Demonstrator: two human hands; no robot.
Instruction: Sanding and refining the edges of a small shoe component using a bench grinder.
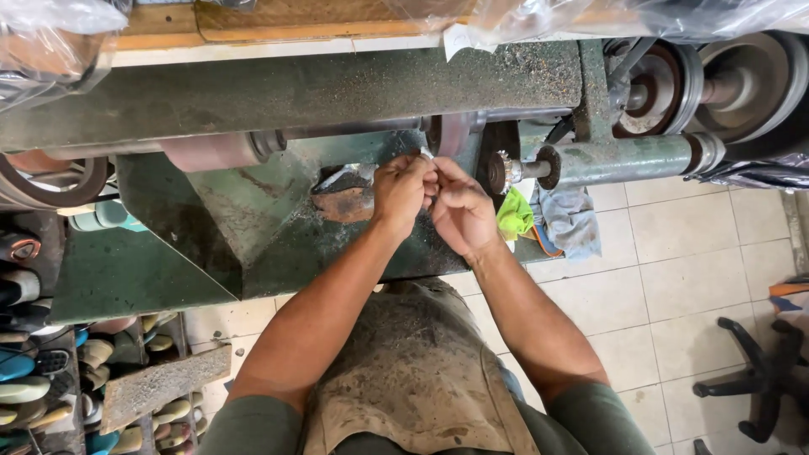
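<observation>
A: Hands first, quick. What do I log?

B: I see my left hand (403, 187) and right hand (459, 209) pressed together at centre frame, fingers curled tight around a small pale object (426, 154) that pokes out at 12 o'clock of the knuckles (too small to tell what it is).

A: Which hand pinches it?

B: Both seem to, but I cannot tell for sure.

A: Around them?

B: At 3 o'clock, close by, a wire brush wheel (498, 173) on a green shaft (624, 160). At 4 o'clock, a lime cloth (514, 215) beside a blue rag (570, 217). At 9 o'clock, a pink sanding drum (211, 152). The green machine body (278, 88) spans 12 o'clock. Shoe soles (25, 389) piled at 8 o'clock.
</observation>
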